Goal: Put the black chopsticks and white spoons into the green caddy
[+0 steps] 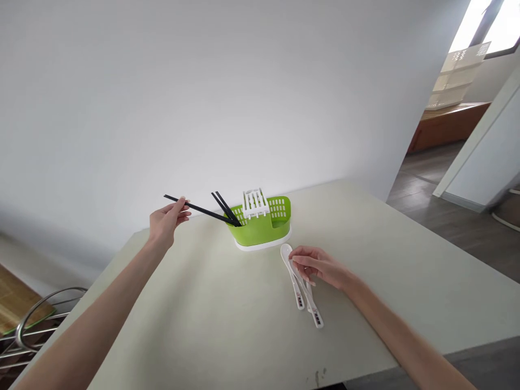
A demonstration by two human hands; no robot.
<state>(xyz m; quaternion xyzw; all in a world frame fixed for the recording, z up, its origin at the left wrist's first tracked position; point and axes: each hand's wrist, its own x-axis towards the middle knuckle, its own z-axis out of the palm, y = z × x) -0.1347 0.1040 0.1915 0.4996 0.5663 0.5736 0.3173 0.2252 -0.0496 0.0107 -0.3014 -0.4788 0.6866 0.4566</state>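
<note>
Chopsticks (pixel 203 210): pinched in the left hand (pixel 164 221), slanting to the basket's near-left rim.
Basket (pixel 260 234): green, ahead of and between both hands, more chopsticks (pixel 221 201) leaning out.
Right hand (pixel 319 265): well apart from the left, fingers curled at white spoons (pixel 296 284); cannot tell whether gripping.
Tabletop (pixel 227 314): beneath both hands.

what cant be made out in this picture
In the head view:
Lower ends of the chopsticks standing in the basket: hidden by its wall.
Parts of the spoons: covered by the right hand.
Print on the handles: too small to read.
Rack: cut off by the left edge.
</note>
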